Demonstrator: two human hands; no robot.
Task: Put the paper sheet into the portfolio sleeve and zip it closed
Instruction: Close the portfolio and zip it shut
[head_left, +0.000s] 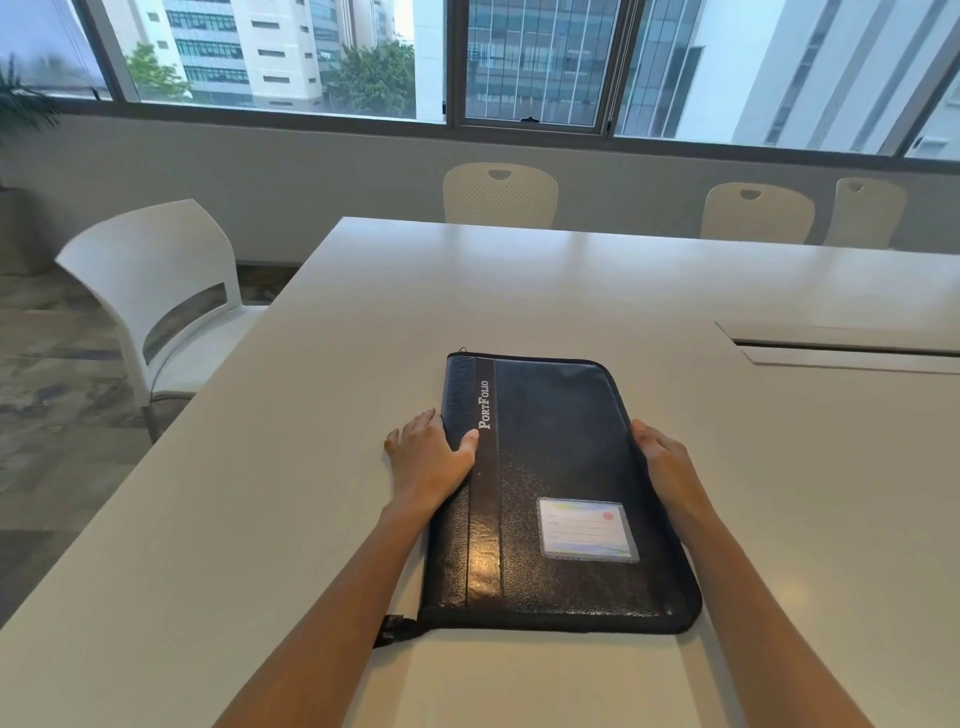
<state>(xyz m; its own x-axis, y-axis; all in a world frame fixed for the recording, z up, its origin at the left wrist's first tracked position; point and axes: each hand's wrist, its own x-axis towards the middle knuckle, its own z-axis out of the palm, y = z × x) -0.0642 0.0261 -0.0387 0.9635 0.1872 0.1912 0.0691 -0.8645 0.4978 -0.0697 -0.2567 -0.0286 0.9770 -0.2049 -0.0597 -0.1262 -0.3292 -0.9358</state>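
A black leather-look portfolio (556, 467) lies flat and shut on the white table (260, 519), with "PortFolio" printed along its spine strip and a clear card pocket (588, 529) at its lower right. My left hand (428, 454) rests against the spine edge, thumb on the cover. My right hand (662, 462) grips the opposite long edge. A zip pull (462, 349) shows at the far left corner, and a black strap end (392, 630) sticks out at the near left corner. No paper sheet is in sight.
A white chair (156, 301) stands at the table's left side. Three cream chairs (500, 195) line the far edge below the windows. A cable slot with a lid (841, 351) is set into the table to the right of the portfolio.
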